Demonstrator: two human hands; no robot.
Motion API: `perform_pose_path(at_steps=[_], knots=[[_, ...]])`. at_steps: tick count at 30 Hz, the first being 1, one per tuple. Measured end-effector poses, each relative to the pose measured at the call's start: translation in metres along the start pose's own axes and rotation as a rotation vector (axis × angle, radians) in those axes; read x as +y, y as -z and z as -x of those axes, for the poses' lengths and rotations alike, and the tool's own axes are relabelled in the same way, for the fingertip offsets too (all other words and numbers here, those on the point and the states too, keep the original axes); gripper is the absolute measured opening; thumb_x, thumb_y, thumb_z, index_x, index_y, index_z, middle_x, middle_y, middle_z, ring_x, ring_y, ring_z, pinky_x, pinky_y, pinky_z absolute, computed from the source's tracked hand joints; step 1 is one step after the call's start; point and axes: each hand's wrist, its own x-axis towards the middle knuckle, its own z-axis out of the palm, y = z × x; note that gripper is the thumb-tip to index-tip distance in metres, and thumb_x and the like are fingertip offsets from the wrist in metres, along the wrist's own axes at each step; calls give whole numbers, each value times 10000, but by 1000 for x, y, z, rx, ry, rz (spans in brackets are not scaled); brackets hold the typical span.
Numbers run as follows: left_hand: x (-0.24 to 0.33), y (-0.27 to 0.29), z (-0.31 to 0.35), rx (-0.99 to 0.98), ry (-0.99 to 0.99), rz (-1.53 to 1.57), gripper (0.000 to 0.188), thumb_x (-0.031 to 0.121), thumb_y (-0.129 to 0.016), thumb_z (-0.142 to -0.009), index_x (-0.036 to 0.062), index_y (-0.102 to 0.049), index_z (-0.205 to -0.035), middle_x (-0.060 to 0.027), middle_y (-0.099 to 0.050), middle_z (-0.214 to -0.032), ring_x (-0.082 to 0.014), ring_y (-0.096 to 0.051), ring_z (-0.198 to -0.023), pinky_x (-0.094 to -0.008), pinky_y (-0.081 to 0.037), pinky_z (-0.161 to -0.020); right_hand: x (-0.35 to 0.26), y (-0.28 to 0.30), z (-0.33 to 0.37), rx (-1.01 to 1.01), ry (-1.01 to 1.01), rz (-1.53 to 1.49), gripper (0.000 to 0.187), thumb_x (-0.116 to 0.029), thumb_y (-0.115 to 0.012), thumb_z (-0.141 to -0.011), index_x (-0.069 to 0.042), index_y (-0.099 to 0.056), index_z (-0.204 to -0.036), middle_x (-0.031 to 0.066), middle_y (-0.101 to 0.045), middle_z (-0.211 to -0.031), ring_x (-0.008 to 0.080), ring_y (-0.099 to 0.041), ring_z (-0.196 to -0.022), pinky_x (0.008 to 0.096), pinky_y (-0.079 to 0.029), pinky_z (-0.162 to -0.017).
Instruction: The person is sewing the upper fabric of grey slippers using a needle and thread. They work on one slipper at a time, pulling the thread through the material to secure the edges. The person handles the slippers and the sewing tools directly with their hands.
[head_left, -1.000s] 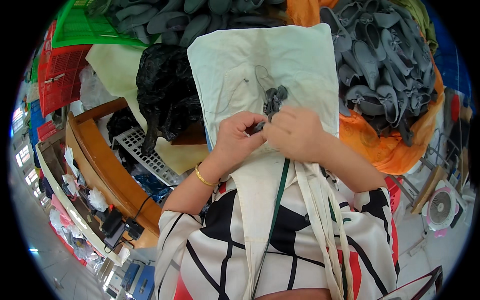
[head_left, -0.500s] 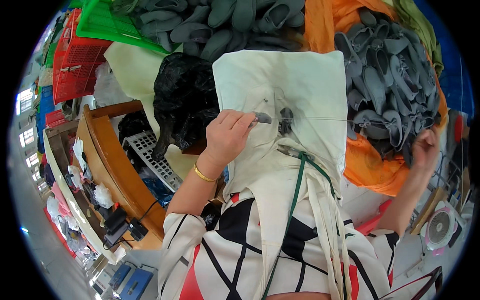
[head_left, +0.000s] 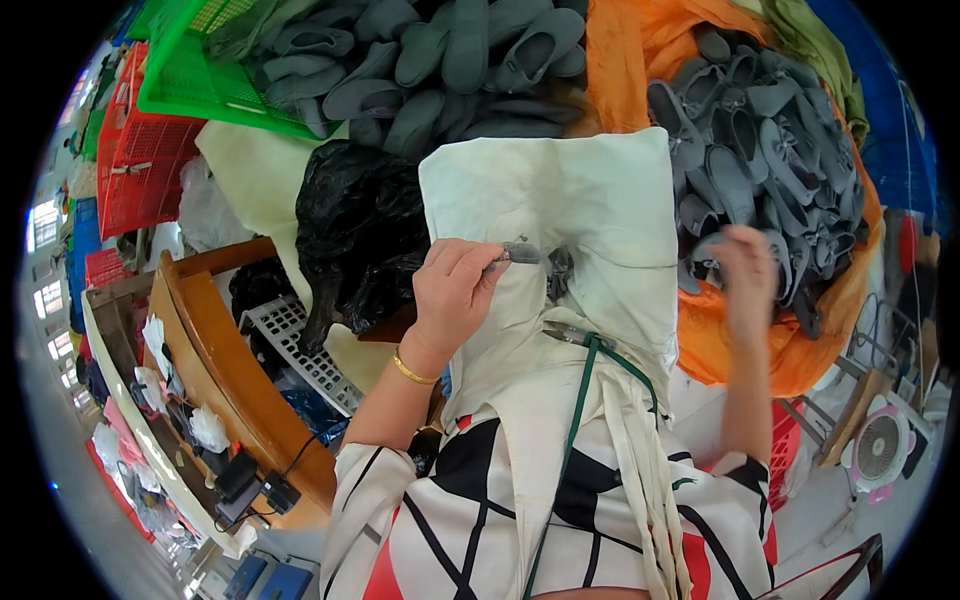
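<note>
Small grey piece (head_left: 522,254) is pinched by the left hand (head_left: 455,292), long axis pointed rightward toward the well-separated right hand (head_left: 746,275), whose blurred grip cannot be told.

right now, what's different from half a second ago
The right hand has swung inward, leftward from the far right, now blurred before the gray shoes. The left hand still pinches the small gray piece; the green-corded metal tool still lies on the white cloth.

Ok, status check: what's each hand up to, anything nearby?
Left hand pinching small grey piece over white cloth. Right hand near grey shoes, blurred, grip unclear. Metal tool on green ribbon lies close by.
</note>
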Motion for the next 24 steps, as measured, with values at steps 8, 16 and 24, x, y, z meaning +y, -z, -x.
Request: perform_pose_path(at_steps=[8,16,24], knots=[[-1,-4,-6,17,-74,11,260,7,-778,-724,66,-673,-955,-47,-671,-873,-235,-599,-706,-326,-492,-593,-20,-140,17,-842,157,387,115,-64,-713,-846,-21,-651,-933,16,-553,-792,133,-524,-708,291,-427,-654],[4,-21,-17,-156,419,459,126,61,-751,-806,54,-690,-916,-58,-620,-757,-186,-569,-663,-278,-461,-589,-42,-130,-22,-295,353,506,98,-45,-682,-861,-14,-658,-951,85,-601,-840,210,-578,-781,302,-466,-730],[-20,-47,-60,-450,579,1023,114,140,-717,-879,62,-694,-960,-31,-590,-784,-116,-516,-673,-254,-431,-615,-41,-132,-36,-671,300,523,171,-97,-758,-784,-54,-678,-929,99,-553,-775,259,-551,-711,333,-431,-616]])
